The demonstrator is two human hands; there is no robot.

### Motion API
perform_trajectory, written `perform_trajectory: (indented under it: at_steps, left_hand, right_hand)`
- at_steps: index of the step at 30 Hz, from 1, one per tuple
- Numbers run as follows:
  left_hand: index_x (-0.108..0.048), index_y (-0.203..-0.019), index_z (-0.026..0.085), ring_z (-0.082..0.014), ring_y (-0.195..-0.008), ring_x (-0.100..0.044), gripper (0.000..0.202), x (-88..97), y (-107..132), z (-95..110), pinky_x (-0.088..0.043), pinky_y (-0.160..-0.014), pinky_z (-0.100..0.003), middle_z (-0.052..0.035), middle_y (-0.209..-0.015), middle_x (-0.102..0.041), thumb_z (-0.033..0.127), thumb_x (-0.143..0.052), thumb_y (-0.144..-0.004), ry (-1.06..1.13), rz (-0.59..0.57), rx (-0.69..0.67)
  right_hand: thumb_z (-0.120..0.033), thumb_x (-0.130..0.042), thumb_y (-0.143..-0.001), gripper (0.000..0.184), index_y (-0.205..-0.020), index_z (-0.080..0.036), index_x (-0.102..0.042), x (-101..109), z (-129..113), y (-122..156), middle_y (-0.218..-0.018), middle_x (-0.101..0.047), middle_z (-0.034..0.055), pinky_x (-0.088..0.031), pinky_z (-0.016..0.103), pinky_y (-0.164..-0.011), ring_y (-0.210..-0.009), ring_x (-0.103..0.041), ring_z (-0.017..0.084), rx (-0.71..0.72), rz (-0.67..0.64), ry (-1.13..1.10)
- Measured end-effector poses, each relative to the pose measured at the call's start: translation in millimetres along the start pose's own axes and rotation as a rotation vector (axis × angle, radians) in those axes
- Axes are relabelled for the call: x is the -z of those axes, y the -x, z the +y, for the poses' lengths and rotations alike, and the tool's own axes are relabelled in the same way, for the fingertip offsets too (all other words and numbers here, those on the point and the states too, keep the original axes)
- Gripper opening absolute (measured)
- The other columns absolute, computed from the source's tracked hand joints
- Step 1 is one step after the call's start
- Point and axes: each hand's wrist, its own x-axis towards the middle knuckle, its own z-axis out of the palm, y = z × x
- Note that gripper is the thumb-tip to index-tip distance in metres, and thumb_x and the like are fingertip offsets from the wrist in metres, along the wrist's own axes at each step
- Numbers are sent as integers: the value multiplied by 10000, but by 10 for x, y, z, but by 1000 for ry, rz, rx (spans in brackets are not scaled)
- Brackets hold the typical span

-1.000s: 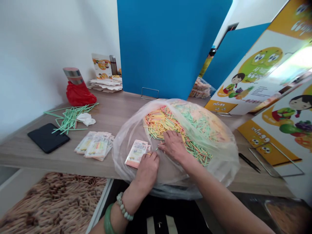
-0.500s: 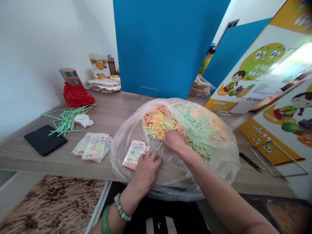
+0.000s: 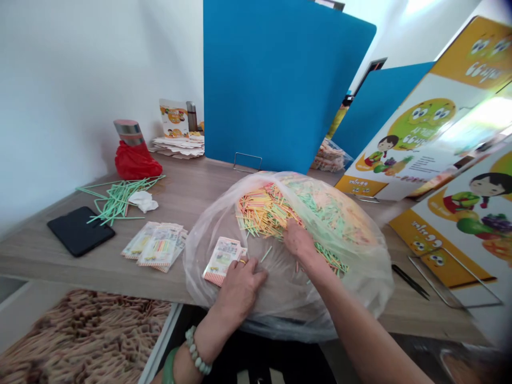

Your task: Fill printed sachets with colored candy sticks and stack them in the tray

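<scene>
A big clear plastic bag [image 3: 360,288] lies open on the wooden table [image 3: 192,197], full of short coloured sticks [image 3: 268,208] in yellow, orange and green. My right hand [image 3: 299,241] reaches into the bag, its fingers resting on the stick pile. My left hand [image 3: 239,285] lies at the bag's near edge and pinches a small printed packet [image 3: 221,259] with a striped border. One loose green stick [image 3: 266,254] lies between the two hands.
Several filled packets [image 3: 158,245] lie left of the bag. Further left are a black tablet [image 3: 80,230], long green sticks [image 3: 116,196], a crumpled tissue [image 3: 143,200], a red bag [image 3: 136,162] and a paper stack [image 3: 178,145]. Blue dividers [image 3: 280,80], printed boards [image 3: 440,160] and black tweezers [image 3: 410,280] stand right.
My right hand has moved further right and deeper into the stick pile, away from the left hand. The left hand stays on the packet. The camera has tilted slightly.
</scene>
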Motion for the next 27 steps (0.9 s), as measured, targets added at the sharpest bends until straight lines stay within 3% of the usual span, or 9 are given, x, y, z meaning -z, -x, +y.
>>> perform_trajectory:
  at_steps: [4,9,11,13,16,19,22,25,27]
  left_hand:
    - [-646,-1153,306,-276,-1082,-525,278,-9,12,-1,-441,-910,-432,-62,-1105,-593,223,-432,-997,28,3,8]
    - [-644,-1191,332,-281,-1116,-532,305,-20,4,-1,-440,-930,-442,-62,-1181,-606,202,-465,-982,56,-13,20]
    - [-658,-1181,331,-290,-1122,-544,308,-20,-4,1,-444,-932,-453,-65,-1198,-620,195,-476,-973,67,-14,32]
    - [-689,-1144,300,-303,-1122,-561,326,-16,-13,4,-445,-946,-478,-78,-1196,-643,157,-464,-957,102,-22,51]
    - [-705,-1138,231,-292,-1147,-589,376,13,-52,30,-436,-1016,-486,-106,-1239,-664,102,-430,-918,333,35,130]
    - [-636,-1270,185,-270,-1189,-604,384,80,-179,93,-449,-1061,-438,-122,-1285,-664,243,-482,-923,769,149,269]
    - [-480,-1435,180,-278,-1269,-567,594,165,-445,148,-466,-1063,-422,-138,-1440,-556,409,-560,-893,1076,191,298]
    - [-412,-1488,205,-275,-1363,-484,727,249,-756,105,-426,-1112,-417,-115,-1570,-401,395,-623,-818,1152,122,148]
    - [-491,-1437,217,-280,-1308,-539,722,306,-890,45,-438,-1101,-435,-94,-1520,-481,347,-636,-741,1131,38,109]
  right_hand:
    - [-208,-370,-962,284,-1166,-133,-553,93,242,97,-972,-733,171,-436,299,-653,-900,-716,276,-64,18,-67]
    - [-232,-410,-947,215,-1097,-175,-552,82,417,134,-1060,-701,147,-413,302,-761,-999,-658,259,-23,125,-179]
    - [-229,-425,-918,160,-998,-182,-556,51,434,152,-1005,-689,136,-408,317,-779,-979,-635,263,29,191,-289]
    - [-225,-447,-861,100,-904,-195,-532,-11,416,197,-880,-671,97,-414,322,-759,-886,-622,247,95,205,-541]
    - [-268,-463,-790,83,-844,-215,-497,-168,340,327,-735,-616,20,-439,310,-720,-747,-588,203,199,138,-1101]
    - [-316,-491,-770,108,-790,-212,-512,-333,238,489,-682,-594,-5,-437,302,-707,-683,-551,172,233,87,-1448]
    - [-290,-512,-752,84,-754,-208,-532,-398,167,580,-653,-572,-17,-420,283,-662,-639,-518,150,263,15,-1564]
    - [-237,-516,-710,46,-737,-214,-546,-358,172,565,-650,-556,-29,-410,264,-625,-620,-495,139,313,-16,-1607]
    - [-192,-518,-675,79,-730,-218,-567,-324,212,548,-660,-564,-36,-407,252,-608,-614,-486,132,292,-31,-1585]
